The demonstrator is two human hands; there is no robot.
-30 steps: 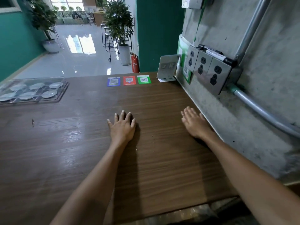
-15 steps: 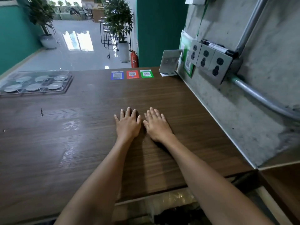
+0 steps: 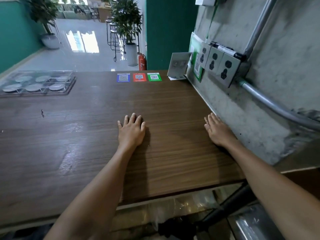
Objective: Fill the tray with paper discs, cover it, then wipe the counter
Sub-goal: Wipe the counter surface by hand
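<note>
A clear plastic tray with a clear cover over it sits at the far left of the brown wooden counter. Several white paper discs lie in its compartments. My left hand rests flat on the counter's middle, palm down, fingers slightly apart, holding nothing. My right hand lies flat on the counter close to the concrete wall at the right, also with nothing in it. No cloth shows in either hand.
Blue, red and green QR stickers lie at the counter's far edge, with a small grey stand-up card beside them. Wall sockets and a metal conduit run along the right wall. A tiny dark speck lies left of centre.
My right hand has slid right, from beside my left hand out to the wall. My left hand has stayed in place on the counter.
</note>
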